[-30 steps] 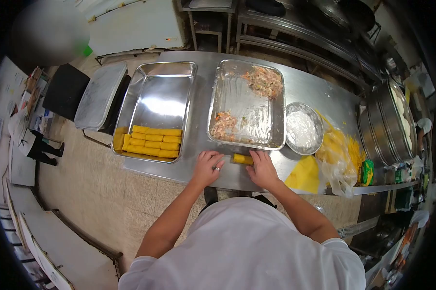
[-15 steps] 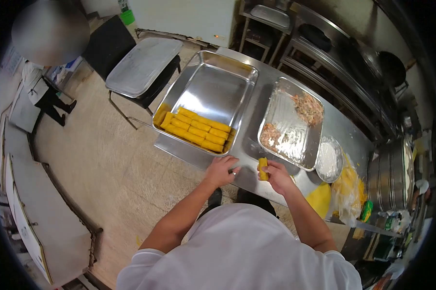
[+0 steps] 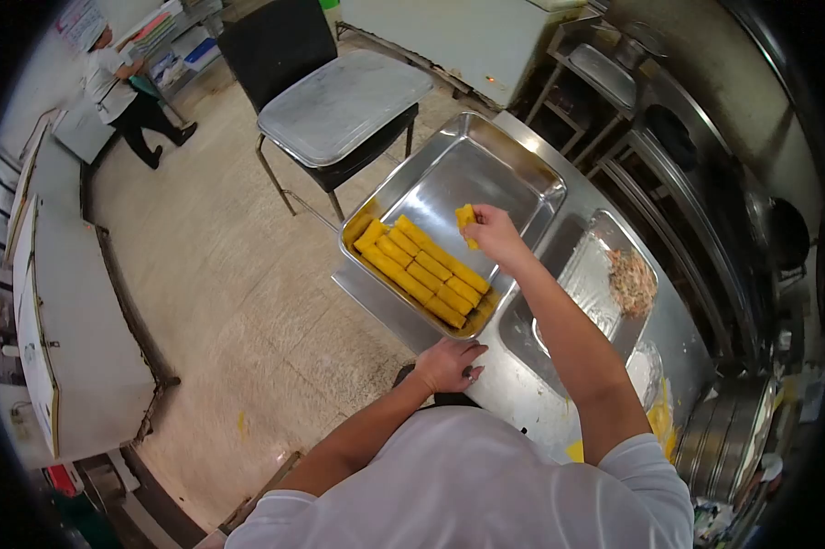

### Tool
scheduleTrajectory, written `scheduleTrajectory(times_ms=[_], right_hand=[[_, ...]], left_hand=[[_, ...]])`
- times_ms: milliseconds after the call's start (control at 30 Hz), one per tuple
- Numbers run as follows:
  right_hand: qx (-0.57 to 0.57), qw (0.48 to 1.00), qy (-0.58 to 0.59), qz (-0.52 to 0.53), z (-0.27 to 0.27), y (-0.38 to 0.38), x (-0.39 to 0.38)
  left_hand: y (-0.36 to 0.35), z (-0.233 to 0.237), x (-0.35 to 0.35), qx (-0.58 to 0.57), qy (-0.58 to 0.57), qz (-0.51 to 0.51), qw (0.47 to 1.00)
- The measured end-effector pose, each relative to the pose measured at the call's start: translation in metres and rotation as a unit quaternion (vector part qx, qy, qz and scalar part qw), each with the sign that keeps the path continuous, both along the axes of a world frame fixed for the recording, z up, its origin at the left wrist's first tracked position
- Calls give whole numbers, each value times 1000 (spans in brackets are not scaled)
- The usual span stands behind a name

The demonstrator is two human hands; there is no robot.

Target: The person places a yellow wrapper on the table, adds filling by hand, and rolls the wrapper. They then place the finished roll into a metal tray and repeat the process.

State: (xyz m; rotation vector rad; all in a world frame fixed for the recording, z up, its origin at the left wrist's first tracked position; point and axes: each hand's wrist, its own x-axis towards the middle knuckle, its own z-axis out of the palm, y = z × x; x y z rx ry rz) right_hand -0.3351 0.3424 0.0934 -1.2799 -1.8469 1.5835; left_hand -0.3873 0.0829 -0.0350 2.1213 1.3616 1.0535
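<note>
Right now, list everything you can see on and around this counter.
held roll: one, yellow, above the big tray, in the right hand
laid rolls: roughly ten, yellow, two rows at the big tray's near end
big tray: one, steel, counter's left end
filling tray: one, steel, right of the big tray, with pinkish filling
counter: one, steel
chair: one, black, beside the counter, flat steel pan on its seat
co-worker: one, white top, far left
left hand: resting on the counter's edge
right hand: pinching the held roll
</note>
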Motion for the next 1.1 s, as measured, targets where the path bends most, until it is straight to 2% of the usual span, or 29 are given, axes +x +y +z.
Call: scheduleTrajectory(times_ms=[133,200,267,367,467,567,667,767,867,967,1067,1100], right_hand=[[124,988,-79,50,-9,33,-53],[235,965,-73,96,-18,35,-78],[350,915,-99,174,-28,38,-102],[411,849,-108,316,-59,46,-117],[329,925,-112,150,-55,40,-115],[208,964,-160,41,-67,44,-121],[136,977,-149,73,-82,47,-131],[152,970,-166,92,-81,42,-138],[167,970,-166,55,-75,38,-136],[117,979,-158,61,-49,29,-131],[167,981,-95,-22,-73,27,-115],[181,981,-67,-20,-66,21,-103]], left_hand=[[-2,5,0,-21,6,12,1000],[-3,6,0,-27,5,17,999],[-1,5,-1,-21,9,12,1000],[-1,3,1,-22,16,14,1000],[-3,-5,2,-39,12,10,999],[-5,-4,2,-42,7,9,999],[-5,-4,2,-52,7,6,999],[-4,-7,3,-43,4,7,999],[-4,-5,2,-28,2,14,1000],[-3,-4,2,-51,3,11,999],[-5,-7,2,-49,7,7,999],[-4,-9,3,-40,7,5,999]])
